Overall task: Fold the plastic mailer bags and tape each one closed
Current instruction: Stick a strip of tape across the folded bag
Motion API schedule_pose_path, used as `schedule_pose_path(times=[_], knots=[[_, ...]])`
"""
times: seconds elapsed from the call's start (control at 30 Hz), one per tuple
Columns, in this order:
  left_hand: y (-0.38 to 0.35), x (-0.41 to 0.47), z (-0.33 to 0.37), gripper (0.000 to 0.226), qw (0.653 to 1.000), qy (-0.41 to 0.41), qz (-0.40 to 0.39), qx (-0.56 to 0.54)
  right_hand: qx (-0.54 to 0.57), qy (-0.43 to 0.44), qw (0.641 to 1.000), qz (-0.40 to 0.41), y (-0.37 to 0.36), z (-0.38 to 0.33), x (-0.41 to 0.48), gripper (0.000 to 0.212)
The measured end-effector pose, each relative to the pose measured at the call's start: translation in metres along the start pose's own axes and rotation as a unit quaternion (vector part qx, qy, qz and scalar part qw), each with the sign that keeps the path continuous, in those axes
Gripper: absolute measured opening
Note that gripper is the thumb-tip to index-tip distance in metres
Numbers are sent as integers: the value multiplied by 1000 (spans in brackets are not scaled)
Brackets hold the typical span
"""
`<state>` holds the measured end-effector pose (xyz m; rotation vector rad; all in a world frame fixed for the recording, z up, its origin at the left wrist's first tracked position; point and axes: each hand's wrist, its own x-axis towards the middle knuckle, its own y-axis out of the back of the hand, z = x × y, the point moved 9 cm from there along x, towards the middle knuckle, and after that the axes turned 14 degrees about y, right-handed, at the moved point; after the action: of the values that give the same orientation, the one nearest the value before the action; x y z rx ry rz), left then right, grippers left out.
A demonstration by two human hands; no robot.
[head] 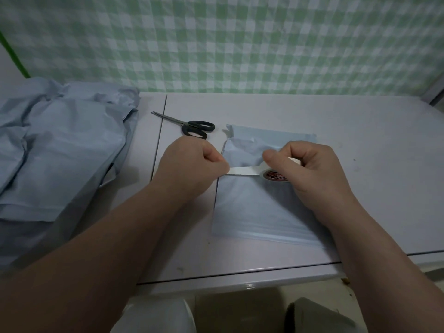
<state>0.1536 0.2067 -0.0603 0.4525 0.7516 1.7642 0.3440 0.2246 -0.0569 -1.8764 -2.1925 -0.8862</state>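
Stretching between both hands, the tape strip (pixel 242 171) could twist and stick to itself, or land crooked if the fold of the mailer bag (pixel 252 203) at frame centre springs open. The left hand (pixel 192 164) pinches the strip's free end; the right hand (pixel 310 169) grips the tape roll (pixel 274 175). Counted: one roll, one pair of scissors (pixel 192 127), one bag on the worktop (pixel 360 140), and a pile of mailers (pixel 60 150) at left, number unclear.

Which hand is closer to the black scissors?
Left. The left hand is just on the near side of the scissors; the right hand is farther right, holding the tape roll.
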Motion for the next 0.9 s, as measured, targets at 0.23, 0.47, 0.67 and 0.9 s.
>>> schedule_pose_path(times=[0.23, 0.47, 0.67, 0.9], knots=[[-1, 0, -2, 20, 1000, 16, 15, 14, -14, 9, 1000, 3, -1, -4, 0, 35], [-3, -1, -3, 20, 999, 15, 29, 36, -20, 24, 1000, -1, -3, -6, 0, 35], [-4, -3, -1, 25, 998, -3, 42, 40, -25, 36, 999, 0, -5, -8, 0, 36], [-2, -1, -4, 27, 996, 7, 58, 64, -32, 42, 999, -6, -7, -10, -2, 37]])
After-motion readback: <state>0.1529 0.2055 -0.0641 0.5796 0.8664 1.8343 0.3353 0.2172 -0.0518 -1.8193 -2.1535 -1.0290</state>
